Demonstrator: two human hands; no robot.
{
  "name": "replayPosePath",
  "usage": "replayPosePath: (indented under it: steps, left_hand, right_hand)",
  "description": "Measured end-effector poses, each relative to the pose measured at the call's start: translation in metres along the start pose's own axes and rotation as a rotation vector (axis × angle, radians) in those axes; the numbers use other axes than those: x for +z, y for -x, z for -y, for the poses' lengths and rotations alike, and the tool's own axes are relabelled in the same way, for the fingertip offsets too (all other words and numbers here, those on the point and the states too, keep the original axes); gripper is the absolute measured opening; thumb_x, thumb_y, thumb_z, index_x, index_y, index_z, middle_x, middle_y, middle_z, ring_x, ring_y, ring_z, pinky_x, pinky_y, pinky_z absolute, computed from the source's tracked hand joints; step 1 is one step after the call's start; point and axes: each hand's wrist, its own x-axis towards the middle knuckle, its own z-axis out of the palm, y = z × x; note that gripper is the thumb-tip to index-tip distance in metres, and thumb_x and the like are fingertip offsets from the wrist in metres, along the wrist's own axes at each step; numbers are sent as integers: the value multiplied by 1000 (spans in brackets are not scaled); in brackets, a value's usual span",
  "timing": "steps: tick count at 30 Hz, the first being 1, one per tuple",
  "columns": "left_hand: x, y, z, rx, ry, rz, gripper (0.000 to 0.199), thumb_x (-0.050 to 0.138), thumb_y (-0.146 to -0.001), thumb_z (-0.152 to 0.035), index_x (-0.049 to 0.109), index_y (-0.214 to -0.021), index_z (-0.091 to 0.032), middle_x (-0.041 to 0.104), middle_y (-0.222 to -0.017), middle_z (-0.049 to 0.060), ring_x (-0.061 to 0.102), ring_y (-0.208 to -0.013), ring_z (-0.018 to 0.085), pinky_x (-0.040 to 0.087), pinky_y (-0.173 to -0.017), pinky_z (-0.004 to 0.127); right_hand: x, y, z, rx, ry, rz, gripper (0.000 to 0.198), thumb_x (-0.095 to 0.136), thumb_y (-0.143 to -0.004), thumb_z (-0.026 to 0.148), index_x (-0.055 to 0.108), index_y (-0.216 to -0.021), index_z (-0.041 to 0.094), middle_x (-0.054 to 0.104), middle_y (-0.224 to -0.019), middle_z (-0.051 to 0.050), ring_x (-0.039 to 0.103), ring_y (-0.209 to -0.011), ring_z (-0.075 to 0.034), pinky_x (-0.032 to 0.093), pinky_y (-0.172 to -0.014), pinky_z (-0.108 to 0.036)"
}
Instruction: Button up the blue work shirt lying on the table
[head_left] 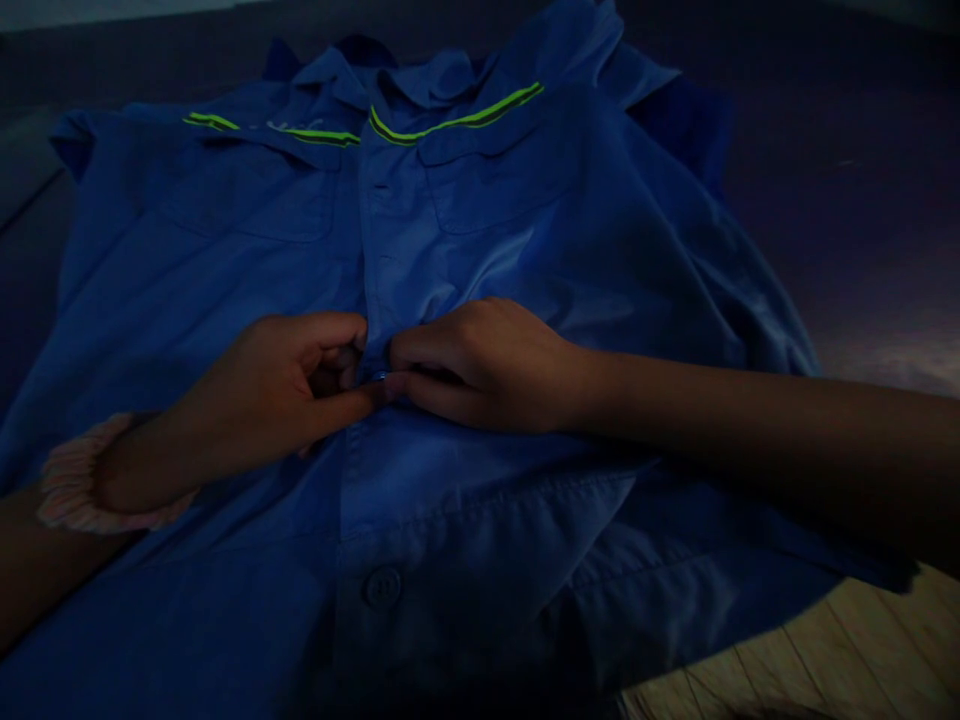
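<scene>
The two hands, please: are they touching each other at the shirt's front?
Touching: the head view shows the left hand's thumb tip meeting the right hand's fingertips on the shirt.

The shirt [480, 250] runs off the bottom edge, so its hem's cut off. Whatever the fingertips [375, 385] pinch at its placket is too small and dark to tell.

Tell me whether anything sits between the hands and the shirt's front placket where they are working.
Nothing visible does. The left hand and right hand both rest directly on the blue shirt, fingertips meeting at the placket, pinching the cloth. A pink scrunchie sits on the left wrist, clear of the fingers. A button lies lower down, uncovered.
</scene>
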Motion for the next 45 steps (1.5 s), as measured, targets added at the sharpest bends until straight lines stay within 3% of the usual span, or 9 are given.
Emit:
replayPosePath:
  steps: [17,30,38,45]
  left_hand:
    - [1,-1,-3,42,-31,-21,18,61,-67,-27,46,-61,-20,45,-42,-14,45,-28,2,31,-26,7]
    - [1,0,-3,130,-39,-25,19,60,-71,-21,45,-61,-19,44,-40,-15,44,-26,0,28,-26,5]
    - [2,0,-5,122,-91,-77,23,61,-72,-28,46,-58,-17,44,-40,-16,44,-26,-2,26,-26,3]
    - [1,0,-5,139,-166,-68,20,53,-76,-21,44,-58,-17,44,-36,-18,44,-24,-2,22,-30,1]
  right_hand:
    - [0,-2,-1,13,47,66,23,41,-93,29,60,-90,16,61,-77,0,51,-69,-11,27,-57,-24]
    - [-1,-2,2,35,63,46,20,45,-91,28,61,-86,16,59,-71,2,50,-62,-9,27,-55,-24]
    - [1,-3,-2,4,107,59,28,39,-95,34,59,-91,15,62,-82,2,57,-79,-10,32,-61,-21]
    - [1,-2,-3,-23,138,39,30,38,-95,35,58,-88,14,61,-84,3,59,-87,-12,37,-66,-19]
